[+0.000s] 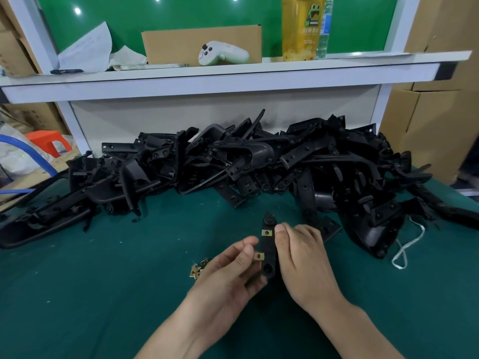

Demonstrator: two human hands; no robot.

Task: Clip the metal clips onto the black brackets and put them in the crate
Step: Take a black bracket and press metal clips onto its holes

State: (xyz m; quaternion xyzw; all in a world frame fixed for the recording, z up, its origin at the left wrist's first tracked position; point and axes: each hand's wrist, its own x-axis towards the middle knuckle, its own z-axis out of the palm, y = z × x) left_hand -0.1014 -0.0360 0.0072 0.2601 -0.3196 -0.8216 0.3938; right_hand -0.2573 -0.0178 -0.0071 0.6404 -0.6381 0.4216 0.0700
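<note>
Your right hand [303, 257] holds a black bracket [269, 246] upright over the green mat [103, 281], fingers curled behind it and the thumb pressed against its right edge. One fitted clip [267, 232] already sits on the bracket's upper part, just beside your thumb tip. Your left hand [228, 275] pinches a second clip [258, 256] between thumb and forefinger, touching the bracket's left edge lower down. A few loose clips [198, 268] lie on the mat just left of that hand. The pile of brackets [259, 161] stretches across the back of the mat, with a white cord [404, 250] lying at its right end.
</note>
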